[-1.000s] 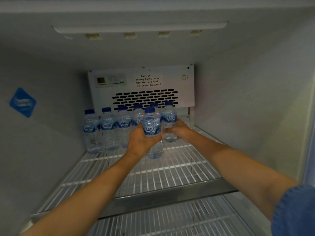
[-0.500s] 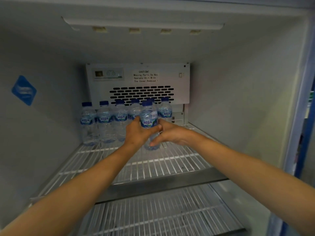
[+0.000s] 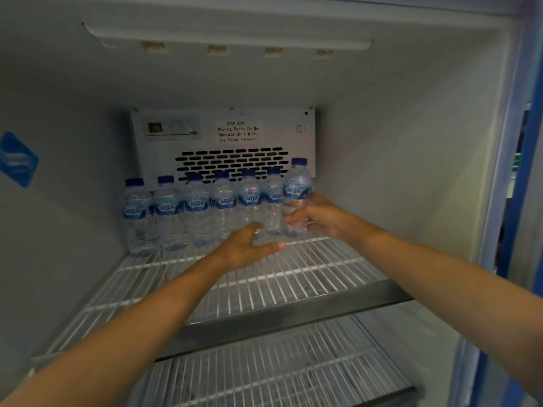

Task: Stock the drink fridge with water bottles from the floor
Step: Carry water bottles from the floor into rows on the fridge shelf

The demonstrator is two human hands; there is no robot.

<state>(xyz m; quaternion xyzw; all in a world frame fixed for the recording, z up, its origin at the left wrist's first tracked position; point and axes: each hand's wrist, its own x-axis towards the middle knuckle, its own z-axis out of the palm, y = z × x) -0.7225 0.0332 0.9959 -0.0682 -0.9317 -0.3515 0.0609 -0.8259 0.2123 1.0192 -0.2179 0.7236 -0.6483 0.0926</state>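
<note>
Bottle [image 3: 296, 198]: clear, blue-capped, AQUA-labelled.

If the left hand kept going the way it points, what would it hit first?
Probably the base of the end bottle that the right hand grips; the open left hand points that way. Depth is unclear, so the neighbouring bottle might come first.

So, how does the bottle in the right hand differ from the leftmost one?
The right hand grips the held bottle at the row's right end; the leftmost bottle stands untouched. The held bottle's cap shows higher in the picture than the leftmost bottle's. Both are clear with blue caps.
</note>
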